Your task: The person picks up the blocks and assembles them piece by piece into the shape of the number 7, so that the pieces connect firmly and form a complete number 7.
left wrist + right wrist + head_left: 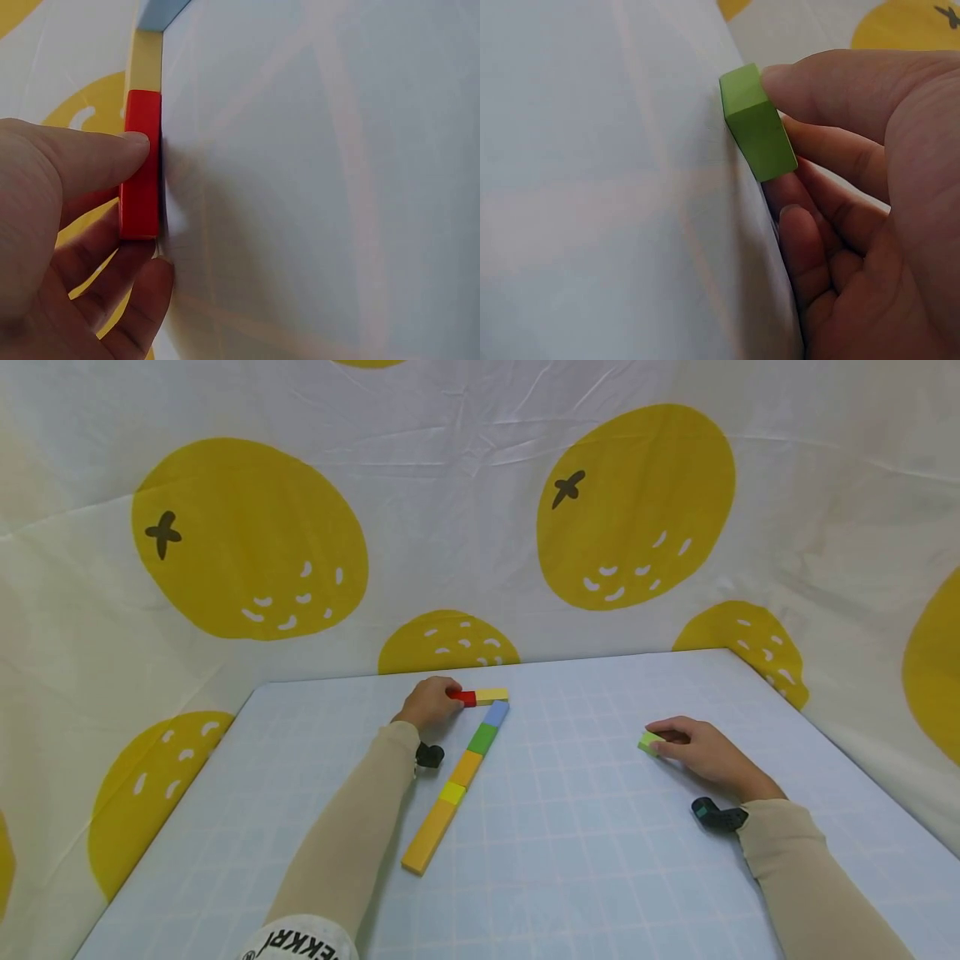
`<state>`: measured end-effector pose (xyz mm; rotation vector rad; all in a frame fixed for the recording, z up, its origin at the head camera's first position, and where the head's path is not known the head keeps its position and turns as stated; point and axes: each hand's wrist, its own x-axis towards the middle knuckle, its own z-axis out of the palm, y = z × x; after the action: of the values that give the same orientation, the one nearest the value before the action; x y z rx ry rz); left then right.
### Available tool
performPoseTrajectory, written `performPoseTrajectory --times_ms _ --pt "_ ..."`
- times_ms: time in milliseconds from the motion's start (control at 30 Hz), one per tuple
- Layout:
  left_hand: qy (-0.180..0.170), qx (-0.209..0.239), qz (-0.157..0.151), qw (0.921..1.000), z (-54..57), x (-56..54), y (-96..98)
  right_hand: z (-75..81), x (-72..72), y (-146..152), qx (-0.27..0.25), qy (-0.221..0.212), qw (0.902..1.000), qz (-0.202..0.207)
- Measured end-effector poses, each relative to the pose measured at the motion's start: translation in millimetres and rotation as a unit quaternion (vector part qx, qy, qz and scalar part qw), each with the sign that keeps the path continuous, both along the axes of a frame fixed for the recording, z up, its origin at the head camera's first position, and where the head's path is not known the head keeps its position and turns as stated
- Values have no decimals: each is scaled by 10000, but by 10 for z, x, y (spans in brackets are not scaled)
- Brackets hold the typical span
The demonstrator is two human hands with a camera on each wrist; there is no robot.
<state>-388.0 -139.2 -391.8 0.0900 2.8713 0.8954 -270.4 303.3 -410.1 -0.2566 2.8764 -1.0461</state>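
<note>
At the far left of the table, my left hand point(431, 702) pinches a red block point(140, 176) between thumb and fingers. The red block lies end to end with a pale yellow block point(492, 695). From there a slanted row runs toward me: a blue block point(497, 713), a green block point(482, 739), an orange block point(466, 769), a small yellow block point(452, 792) and a longer orange block point(430, 837). Off to the right, my right hand point(708, 755) pinches a light green block point(759, 127) by its edges, close over the tabletop.
The table point(570, 827) has a pale blue checked cover. Behind it and along both sides hangs a white curtain point(450, 527) printed with big yellow fruit. A dark wrist camera point(429, 755) sits beside the left end of the row.
</note>
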Motion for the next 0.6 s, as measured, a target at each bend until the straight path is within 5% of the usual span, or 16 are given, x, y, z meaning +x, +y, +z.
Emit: performPoseTrajectory --times_ms 600 --pt "-11 -35 52 10000 2 16 16 -16 -3 3 52 -20 10000 -55"
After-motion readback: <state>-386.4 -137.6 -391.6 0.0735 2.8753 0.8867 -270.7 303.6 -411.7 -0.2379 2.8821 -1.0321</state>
